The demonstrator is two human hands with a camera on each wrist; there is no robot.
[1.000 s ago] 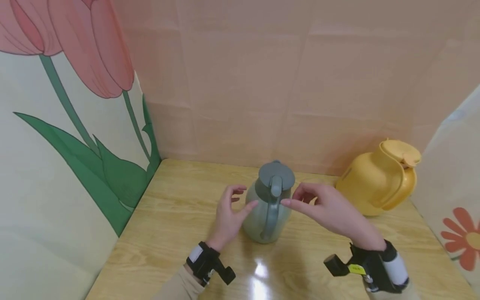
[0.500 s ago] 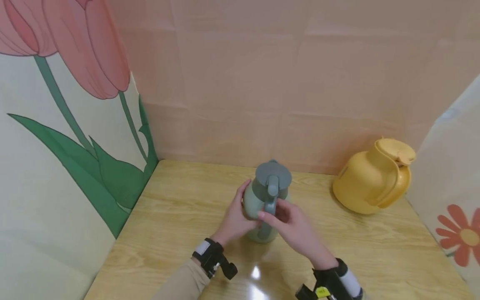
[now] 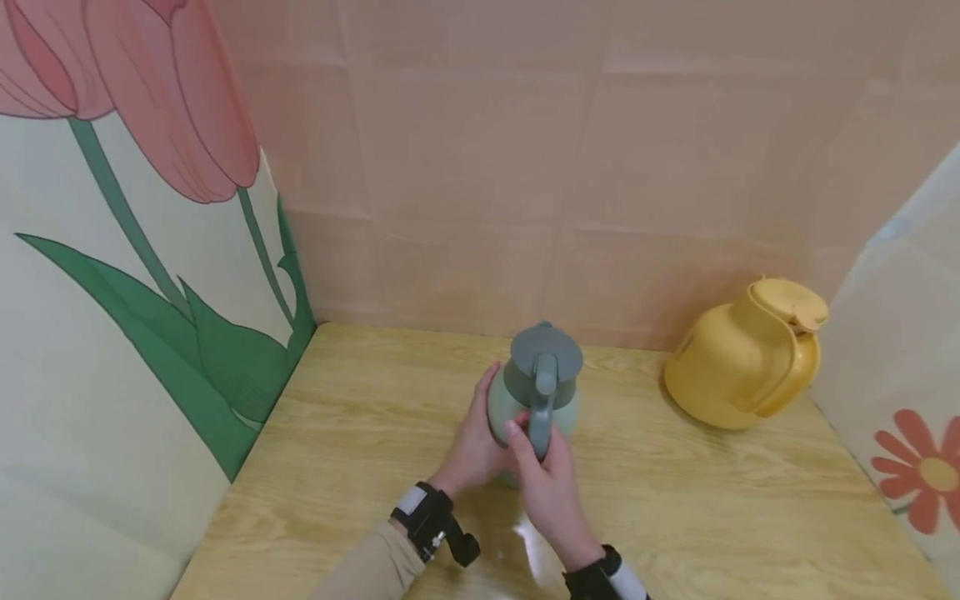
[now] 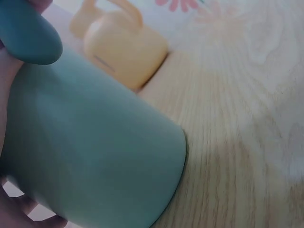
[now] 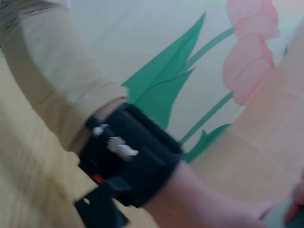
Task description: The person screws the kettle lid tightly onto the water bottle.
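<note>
A pale green vacuum jug (image 3: 567,410) stands upright near the middle of the table, its grey lid on top and its handle (image 3: 541,421) facing me. My left hand (image 3: 474,446) holds the jug's body from the left side; in the left wrist view its fingers (image 4: 28,213) curve round the jug's wall. Around the handle my right hand (image 3: 551,492) is curled, thumb on the left of it. The right wrist view mostly catches my left forearm, with only a bit of the jug and some fingertips at its right edge.
A yellow vacuum jug (image 3: 731,367) stands at the back right, handle to the right. The wooden table (image 3: 360,400) meets a pink backdrop (image 3: 465,167) behind. Printed flower panels flank it left and right. Each wrist wears a black camera mount (image 3: 431,521).
My left hand has moved in from beside the jug and taken hold of its body. My right hand has come down and left, from beside the jug to a grip on the handle.
</note>
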